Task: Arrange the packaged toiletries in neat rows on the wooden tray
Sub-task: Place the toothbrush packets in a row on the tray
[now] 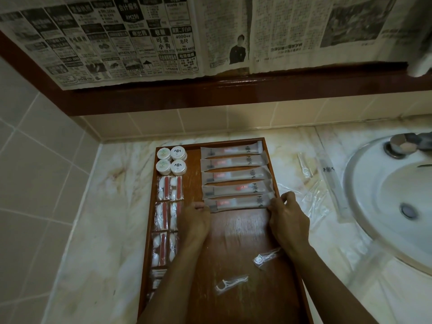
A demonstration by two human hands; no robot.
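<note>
Left hand point(195, 219) and right hand point(284, 215) pinch ends of fifth toothbrush packet point(238, 204) on wooden tray point(236, 235). Risk: uneven push skews it, nudging packet row point(235, 174) just beyond fingertips.

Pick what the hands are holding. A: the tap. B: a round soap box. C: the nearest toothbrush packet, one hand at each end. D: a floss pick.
C: the left hand and right hand pinch opposite ends of the nearest toothbrush packet on the tray.
</note>
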